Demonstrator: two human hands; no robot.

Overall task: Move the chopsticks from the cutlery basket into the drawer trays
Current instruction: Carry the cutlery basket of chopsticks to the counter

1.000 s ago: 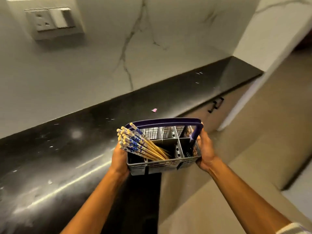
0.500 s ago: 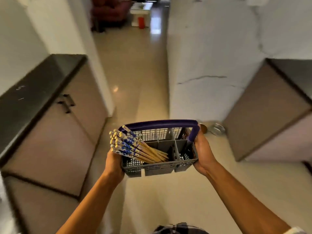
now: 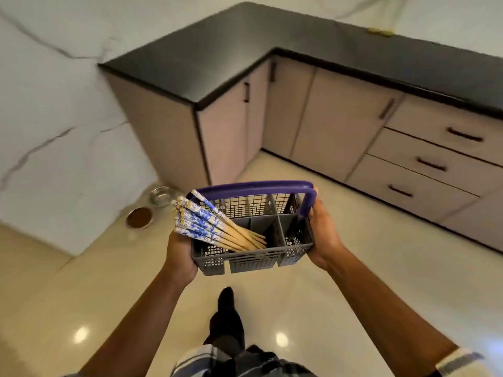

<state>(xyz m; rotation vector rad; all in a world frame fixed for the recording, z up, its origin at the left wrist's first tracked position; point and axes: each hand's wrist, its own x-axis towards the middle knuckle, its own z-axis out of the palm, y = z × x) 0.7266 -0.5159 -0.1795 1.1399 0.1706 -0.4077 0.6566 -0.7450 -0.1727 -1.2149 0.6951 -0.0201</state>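
Observation:
I carry a grey plastic cutlery basket [image 3: 253, 258] with a purple handle at chest height over the floor. My left hand [image 3: 179, 254] grips its left end and my right hand [image 3: 322, 238] grips its right end by the handle post. A bundle of several chopsticks [image 3: 206, 225] with blue-and-white patterned tops leans out of the left compartments toward the left. The other compartments look empty. A stack of three closed drawers [image 3: 432, 161] with dark handles sits at the right under the black counter.
An L-shaped black counter [image 3: 245, 42] on beige cabinets fills the back. Two small bowls [image 3: 139, 217] stand on the cream floor by the marble wall at left. My foot [image 3: 226, 300] is on the floor below the basket.
The view has swung from the first counter, past a hallway, to the L-shaped counter with drawers. Both hands keep the same hold on the basket.

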